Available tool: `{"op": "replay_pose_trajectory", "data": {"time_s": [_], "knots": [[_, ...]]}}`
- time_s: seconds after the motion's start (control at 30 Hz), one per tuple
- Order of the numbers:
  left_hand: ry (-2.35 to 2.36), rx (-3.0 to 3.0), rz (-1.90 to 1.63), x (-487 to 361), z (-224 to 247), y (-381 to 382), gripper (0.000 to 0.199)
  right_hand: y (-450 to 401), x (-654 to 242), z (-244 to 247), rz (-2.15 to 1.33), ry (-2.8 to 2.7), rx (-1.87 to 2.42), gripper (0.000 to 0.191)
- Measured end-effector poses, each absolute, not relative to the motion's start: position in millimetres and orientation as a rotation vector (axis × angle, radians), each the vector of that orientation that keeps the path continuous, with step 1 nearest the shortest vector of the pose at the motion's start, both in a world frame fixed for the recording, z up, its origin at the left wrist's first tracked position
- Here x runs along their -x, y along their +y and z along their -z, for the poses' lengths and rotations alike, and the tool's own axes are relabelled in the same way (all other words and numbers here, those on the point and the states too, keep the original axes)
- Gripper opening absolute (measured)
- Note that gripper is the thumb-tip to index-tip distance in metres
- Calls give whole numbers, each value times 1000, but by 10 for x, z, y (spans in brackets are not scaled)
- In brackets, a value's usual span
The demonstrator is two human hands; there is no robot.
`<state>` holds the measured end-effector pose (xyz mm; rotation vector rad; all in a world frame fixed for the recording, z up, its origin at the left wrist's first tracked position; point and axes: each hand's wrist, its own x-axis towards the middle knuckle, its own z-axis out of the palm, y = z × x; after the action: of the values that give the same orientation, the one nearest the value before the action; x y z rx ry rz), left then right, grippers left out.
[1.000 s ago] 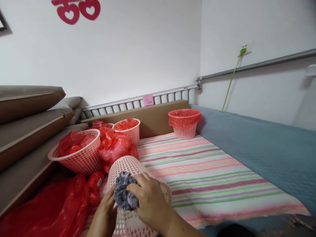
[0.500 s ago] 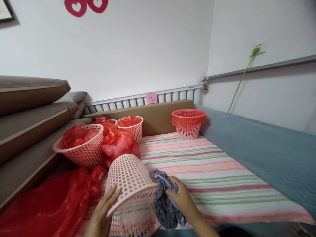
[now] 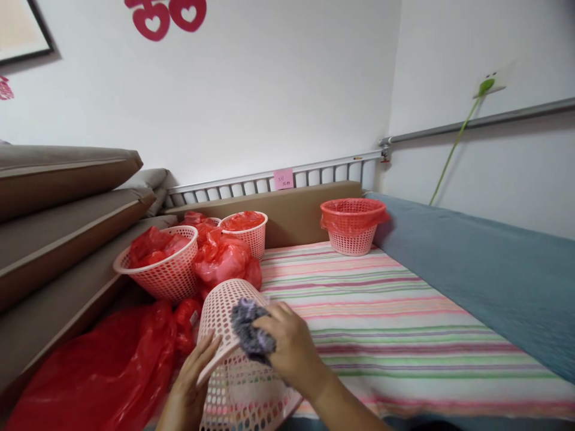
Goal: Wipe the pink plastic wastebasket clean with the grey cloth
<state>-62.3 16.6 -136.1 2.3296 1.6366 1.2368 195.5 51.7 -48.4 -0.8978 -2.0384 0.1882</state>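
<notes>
A pale pink perforated plastic basket (image 3: 220,302) is tipped over in front of me, its rim toward me. My left hand (image 3: 191,377) holds it by the rim on the left side, fingers along the outer wall and thumb hidden. In my right hand (image 3: 287,341) is a bunched dark grey fluffy cloth (image 3: 251,329) with some purple on it. The cloth presses against the basket near its rim, slightly blurred. Part of the rim is hidden behind the cloth and hand.
Baskets with red plastic bags (image 3: 164,269) stand at the left and back, beside loose red bags (image 3: 94,371). Another red-lined basket (image 3: 353,242) is on the striped sheet (image 3: 395,335) at the back right. Stacked cushions (image 3: 67,239) line the left; a radiator (image 3: 309,176) runs behind.
My right hand has moved left with the cloth, from the basket's right edge onto its rim and wall. My left hand keeps its hold. The view has shifted slightly.
</notes>
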Motion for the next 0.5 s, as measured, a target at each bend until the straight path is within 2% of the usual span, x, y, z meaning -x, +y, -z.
{"op": "replay_pose_trajectory", "data": {"time_s": [0.1,0.23,0.33,0.5], "knots": [[1614,-2229,-1334,552,1326,209,28,357,-1565,387,-13,-2241,778,4],[1631,-2171,-1393,491,1269,220,28,236,-1332,390,89,-2341,691,11],[1627,-2174,-1403,480,1262,206,29,254,-1429,411,32,-2331,732,5],[1599,-2321,-1288,546,1307,186,34,417,-1808,479,-165,-2092,923,31]]}}
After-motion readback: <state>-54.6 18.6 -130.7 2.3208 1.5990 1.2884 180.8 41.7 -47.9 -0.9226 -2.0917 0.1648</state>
